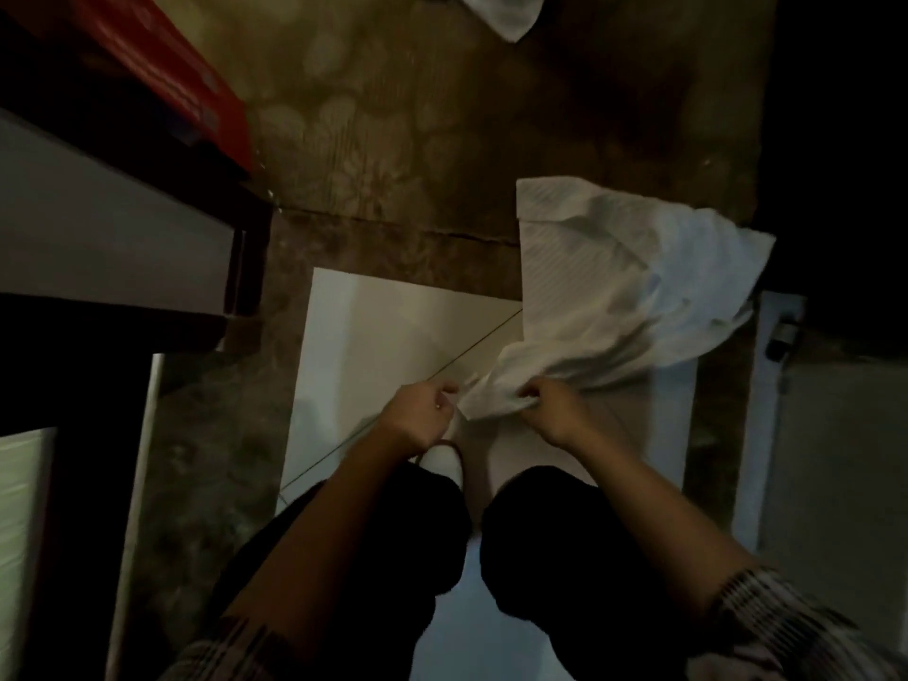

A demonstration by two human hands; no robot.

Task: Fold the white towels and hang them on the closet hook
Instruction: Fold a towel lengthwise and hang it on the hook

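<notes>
The room is dim, so many things I cannot make out well: the dark area on the far right is only black, and the left side shows grey and dark furniture edges that I cannot name for sure. A red box (162,71) is cut by the top left border. At the top edge a second white towel (501,12) lies on the brown patterned carpet (393,115), but only its corner is in the view. My left hand (417,417) pinches one corner of the white towel (614,282), and my right hand (550,410) grips its bunched edge just beside; both have the fingers curled on the cloth. The towel is held in the air over the pale floor tiles (383,336) and spreads away up and to the right, partly blurred. Below the hands are my dark trouser legs and one white shoe (444,462), half hidden. Between the left furniture and the right door frame the floor gives room ahead.
</notes>
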